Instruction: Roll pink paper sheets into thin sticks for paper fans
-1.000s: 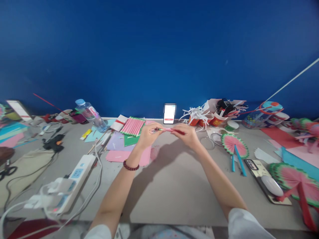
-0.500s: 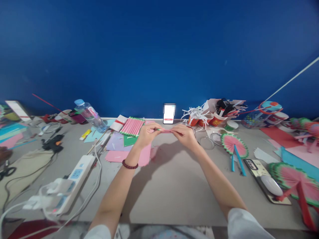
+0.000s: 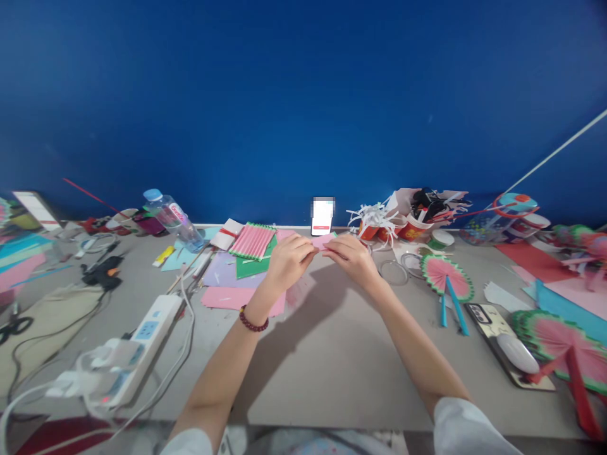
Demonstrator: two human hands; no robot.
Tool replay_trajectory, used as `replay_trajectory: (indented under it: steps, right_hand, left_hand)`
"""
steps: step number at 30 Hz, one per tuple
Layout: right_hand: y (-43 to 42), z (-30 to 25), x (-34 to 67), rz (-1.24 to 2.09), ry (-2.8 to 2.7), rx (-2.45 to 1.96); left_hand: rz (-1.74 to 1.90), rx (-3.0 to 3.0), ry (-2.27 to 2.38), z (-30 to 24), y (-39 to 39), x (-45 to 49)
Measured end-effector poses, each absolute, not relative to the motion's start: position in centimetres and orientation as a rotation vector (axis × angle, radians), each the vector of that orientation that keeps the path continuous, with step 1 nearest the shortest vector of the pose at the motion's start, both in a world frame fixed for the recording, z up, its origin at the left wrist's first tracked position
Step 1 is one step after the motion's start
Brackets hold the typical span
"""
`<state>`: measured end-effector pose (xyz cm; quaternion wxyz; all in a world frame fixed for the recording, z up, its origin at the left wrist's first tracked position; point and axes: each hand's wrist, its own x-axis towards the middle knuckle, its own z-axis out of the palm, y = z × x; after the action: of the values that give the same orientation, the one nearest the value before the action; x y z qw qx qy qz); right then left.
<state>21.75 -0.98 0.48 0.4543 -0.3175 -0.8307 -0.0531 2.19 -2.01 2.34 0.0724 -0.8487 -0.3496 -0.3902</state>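
Observation:
Between my two hands is a small strip of pink paper (image 3: 323, 241), held above the desk. My left hand (image 3: 291, 256) pinches its left end, and my right hand (image 3: 349, 256) pinches the right end. A bit of green shows at the paper's upper right edge. My fingers cover much of it. Just left of my left hand lies a pleated pink paper (image 3: 253, 242) with green edges, on top of a green sheet (image 3: 250, 268). Pink paper (image 3: 222, 297) and a purple sheet (image 3: 219, 270) lie by it.
A phone (image 3: 322, 218) stands against the blue wall. Paper cups (image 3: 413, 229) hold tools and white strips. At right are round paper fans (image 3: 447, 278) and a mouse (image 3: 516, 352) on a phone. Left, a bottle (image 3: 173, 220) leans near a power strip (image 3: 147, 344) with cables.
Both hands stay pinched on the pink paper, which has turned so that more of its flat pink face shows. My left wrist has shifted slightly right and rotated.

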Motion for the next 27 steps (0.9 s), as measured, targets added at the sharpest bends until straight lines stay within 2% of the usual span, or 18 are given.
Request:
replay_trajectory:
  steps: [18,27]
  right_hand:
    - [-1.17,0.44,21.83,-0.331,-2.135,-0.766]
    - [-0.83,0.02,22.09,-0.277,-2.12,-0.802]
  left_hand:
    - [-1.03,-2.498,-1.077,2.19,-2.14,2.26]
    - [-0.945,-2.347,-0.959,1.83,-2.21,2.93]
